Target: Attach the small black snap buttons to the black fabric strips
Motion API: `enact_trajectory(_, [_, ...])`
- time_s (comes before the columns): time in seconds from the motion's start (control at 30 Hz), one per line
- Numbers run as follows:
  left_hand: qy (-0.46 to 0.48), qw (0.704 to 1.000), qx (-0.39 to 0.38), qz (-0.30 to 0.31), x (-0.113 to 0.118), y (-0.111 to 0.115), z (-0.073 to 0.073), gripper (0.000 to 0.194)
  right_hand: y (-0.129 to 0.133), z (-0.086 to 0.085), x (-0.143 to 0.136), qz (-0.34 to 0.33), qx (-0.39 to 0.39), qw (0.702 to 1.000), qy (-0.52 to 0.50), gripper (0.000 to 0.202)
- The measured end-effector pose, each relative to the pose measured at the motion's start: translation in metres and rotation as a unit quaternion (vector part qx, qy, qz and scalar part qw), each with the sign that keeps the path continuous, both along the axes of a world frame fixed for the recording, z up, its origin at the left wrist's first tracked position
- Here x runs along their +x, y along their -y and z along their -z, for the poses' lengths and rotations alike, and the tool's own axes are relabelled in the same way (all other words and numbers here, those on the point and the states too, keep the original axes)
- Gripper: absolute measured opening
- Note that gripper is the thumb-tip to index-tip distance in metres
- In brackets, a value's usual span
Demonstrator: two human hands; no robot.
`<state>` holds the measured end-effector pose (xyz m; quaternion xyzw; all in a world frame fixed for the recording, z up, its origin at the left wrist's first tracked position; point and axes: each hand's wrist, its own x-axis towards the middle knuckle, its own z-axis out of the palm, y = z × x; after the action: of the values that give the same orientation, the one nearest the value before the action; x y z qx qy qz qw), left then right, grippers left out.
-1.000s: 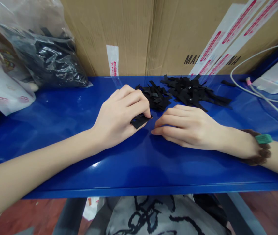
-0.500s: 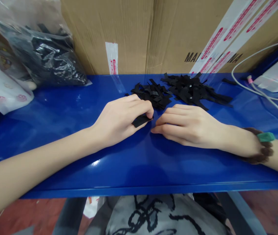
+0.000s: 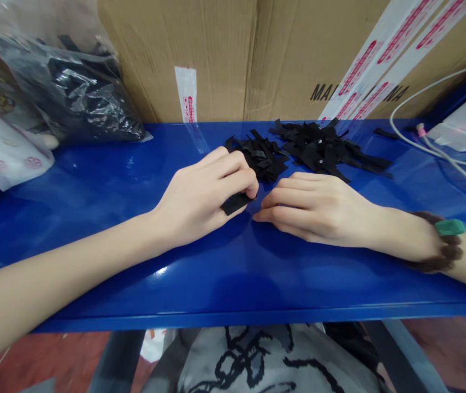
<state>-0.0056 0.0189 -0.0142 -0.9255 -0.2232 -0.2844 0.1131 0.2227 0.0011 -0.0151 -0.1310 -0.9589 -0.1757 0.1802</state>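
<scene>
My left hand [image 3: 210,191] is closed, with a short black fabric strip [image 3: 236,204] pinched between thumb and index finger. The strip lies flat along the thumb, and its far end is by the fingertips. Just to the right, my right hand [image 3: 318,210] is closed too, its fingers curled and pressed together. Whether anything sits between those fingertips is hidden. The two hands are close together but apart, just above the blue table [image 3: 200,284]. Behind them lie a smaller pile of black strips [image 3: 263,157] and a larger pile of black strips [image 3: 318,147] with small shiny spots.
A large cardboard box [image 3: 216,49] walls off the back of the table. At the left stand a clear plastic bag [image 3: 89,93] of black pieces and a white printed bag [image 3: 7,142]. White cables [image 3: 458,162] and a white plastic object [image 3: 462,123] are at the right.
The upper fingers of my left hand have risen slightly, while the strip stays in its pinch. My right hand is nearly still. The view has shifted a little.
</scene>
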Motion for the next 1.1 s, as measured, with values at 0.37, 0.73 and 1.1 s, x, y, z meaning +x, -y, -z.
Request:
enact_trajectory(0.37, [-0.029, 0.998, -0.053, 0.026, -0.0026, -0.0009, 0.0023, 0.004, 0.0005, -0.0015, -0.0013, 0.004, 0.009, 1.000, 0.000, 0.023])
enact_trajectory(0.73, [-0.029, 0.996, -0.072, 0.035, -0.0016, -0.0008, 0.0017, 0.007, -0.0002, -0.0009, -0.0001, 0.005, 0.009, 1.000, 0.004, 0.025])
enact_trajectory(1.1, [-0.054, 0.995, -0.070, 0.055, -0.0029, -0.0008, 0.0015, 0.005, 0.0005, -0.0002, -0.0007, 0.005, 0.008, 1.000, 0.008, 0.026])
